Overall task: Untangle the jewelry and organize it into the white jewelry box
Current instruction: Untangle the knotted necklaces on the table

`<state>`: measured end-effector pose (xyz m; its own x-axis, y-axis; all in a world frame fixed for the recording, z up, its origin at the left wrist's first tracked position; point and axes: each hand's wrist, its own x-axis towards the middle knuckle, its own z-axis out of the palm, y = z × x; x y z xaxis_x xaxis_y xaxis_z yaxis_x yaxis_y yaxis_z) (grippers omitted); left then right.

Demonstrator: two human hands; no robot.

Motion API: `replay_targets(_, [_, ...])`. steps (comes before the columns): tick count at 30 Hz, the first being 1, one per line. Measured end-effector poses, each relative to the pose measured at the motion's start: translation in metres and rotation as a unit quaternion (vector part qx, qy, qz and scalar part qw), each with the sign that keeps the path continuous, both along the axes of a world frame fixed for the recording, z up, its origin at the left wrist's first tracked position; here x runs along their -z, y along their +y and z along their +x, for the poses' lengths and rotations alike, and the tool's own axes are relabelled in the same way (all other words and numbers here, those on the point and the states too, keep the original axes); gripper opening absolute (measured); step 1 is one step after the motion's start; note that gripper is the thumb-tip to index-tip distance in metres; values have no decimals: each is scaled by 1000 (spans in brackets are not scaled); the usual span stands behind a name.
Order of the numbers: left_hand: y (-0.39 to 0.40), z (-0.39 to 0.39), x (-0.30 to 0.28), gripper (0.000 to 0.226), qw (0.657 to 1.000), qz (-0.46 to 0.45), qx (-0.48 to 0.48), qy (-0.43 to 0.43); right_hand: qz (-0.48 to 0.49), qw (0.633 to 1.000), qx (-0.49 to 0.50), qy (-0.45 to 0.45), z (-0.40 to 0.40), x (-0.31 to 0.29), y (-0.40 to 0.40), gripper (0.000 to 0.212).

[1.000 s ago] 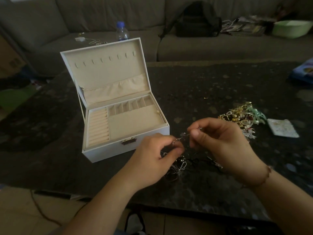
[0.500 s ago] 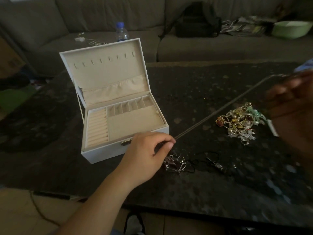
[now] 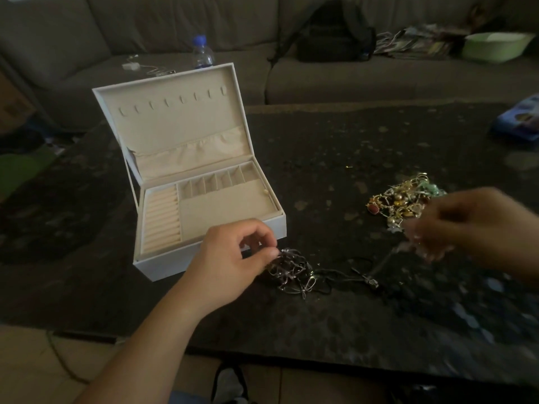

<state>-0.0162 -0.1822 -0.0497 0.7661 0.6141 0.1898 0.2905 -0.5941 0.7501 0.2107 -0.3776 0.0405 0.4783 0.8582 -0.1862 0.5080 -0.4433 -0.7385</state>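
Note:
The white jewelry box [image 3: 163, 265] stands open on the dark table, its beige compartments bare except for a small bead at the right wall. My left hand [image 3: 230, 258] pinches the edge of a silver chain tangle [image 3: 291, 272] lying just right of the box's front corner. My right hand [image 3: 472, 225] is blurred, with curled fingers pinching a thin chain [image 3: 385, 262] that slants down to the table. A black cord with a pendant [image 3: 370, 279] lies between the hands. A mixed gold and green jewelry pile [image 3: 399, 199] sits behind my right hand.
The speckled table [image 3: 320, 141] reaches back to a grey sofa holding a water bottle [image 3: 202, 52], a black backpack [image 3: 332, 33], magazines [image 3: 414, 42] and a green basin [image 3: 495, 46]. A blue packet [image 3: 522, 121] lies at the table's far right edge.
My right hand pulled a thin chain out far up and to the right, then came back down towards the table. My left hand stayed on the silver tangle.

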Motion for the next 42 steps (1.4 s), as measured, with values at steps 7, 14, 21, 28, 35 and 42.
replay_targets(7, [-1,-22,-3,26,995,8,62,74,-264,938,-125,-189,-6,45,4,26])
replay_targets(14, [0,-40,5,19,970,77,103,206,-304,887,-203,-282,-38,58,-7,19])
replay_targets(21, [1,-39,8,17,974,127,58,181,-165,909,-155,-349,-62,55,20,20])
replay_targets(28, [-3,-32,12,11,982,82,63,159,115,945,-123,-280,-103,100,58,26])
replay_targets(35, [-4,-31,14,17,985,48,63,156,115,921,-116,-354,-113,120,67,29])
replay_targets(42, [-7,-28,16,27,985,28,69,153,130,925,-99,-342,-116,125,69,17])
